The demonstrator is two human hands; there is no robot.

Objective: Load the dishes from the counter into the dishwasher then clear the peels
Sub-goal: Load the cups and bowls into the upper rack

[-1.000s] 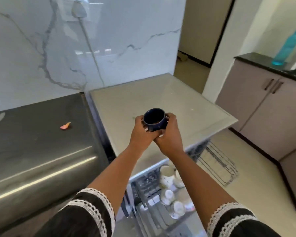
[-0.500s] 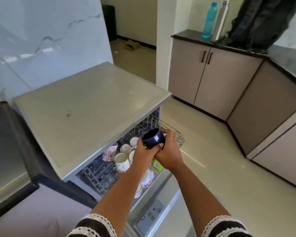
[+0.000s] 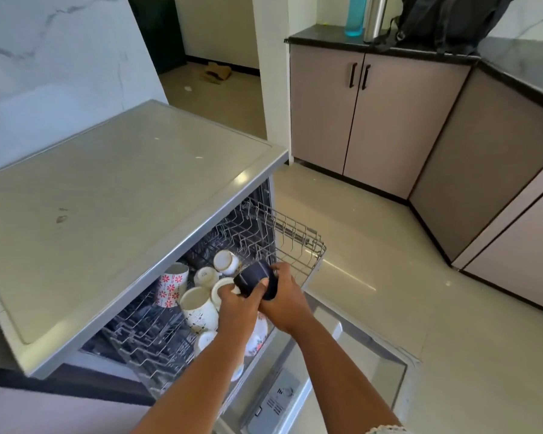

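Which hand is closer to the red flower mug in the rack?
Left. The left hand holds the blue cup just right of the flower mug; the right hand is farther right.

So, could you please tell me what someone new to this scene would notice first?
Most striking is the dark blue cup, tipped on its side and gripped by both the left hand and the right hand above the pulled-out dishwasher rack. Under them sit white mugs and a red-flowered cup in the rack. Farther back, a turquoise bottle stands on the dark counter.
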